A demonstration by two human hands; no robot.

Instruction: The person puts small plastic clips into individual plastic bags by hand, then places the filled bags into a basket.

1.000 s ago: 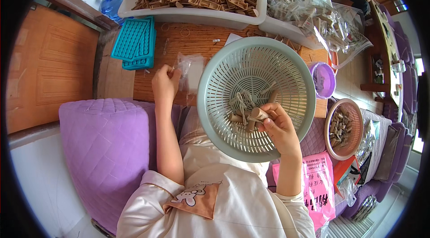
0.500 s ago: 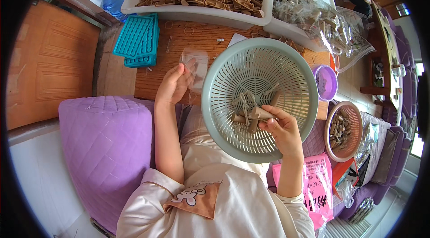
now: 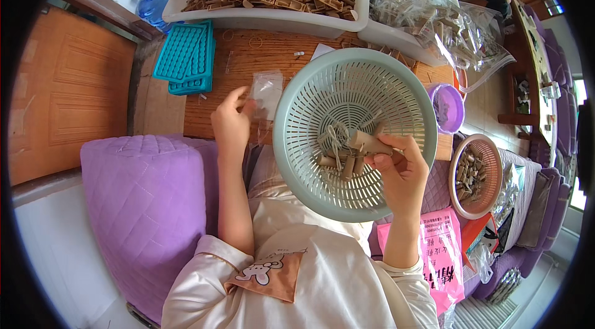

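Observation:
My right hand (image 3: 404, 171) grips a short tan cylindrical piece (image 3: 367, 141) between thumb and fingers, over the grey-green slotted plastic basket (image 3: 280, 124) on my lap and the table edge. Under it in the basket lie several similar tan pieces (image 3: 348, 166) and a tangle of pale string (image 3: 334, 135). To the basket's left, my left hand (image 3: 232, 119) is raised with thumb and forefinger apart. Just beside its fingertips lies a small clear plastic bag (image 3: 268, 92) on the wooden table; whether they touch is hard to see.
Teal trays (image 3: 185, 56) are stacked at the table's left. A white tub (image 3: 266, 17) of brown parts stands behind, with a second tub (image 3: 396, 41) and clear bags (image 3: 455, 35) beside it. On the right are a purple container (image 3: 447, 109) and a pink basket (image 3: 496, 171).
My left hand has come away from the clear bag, its fingers curling back left. My right hand has shifted slightly right, bringing the tan piece higher. The view has moved a little.

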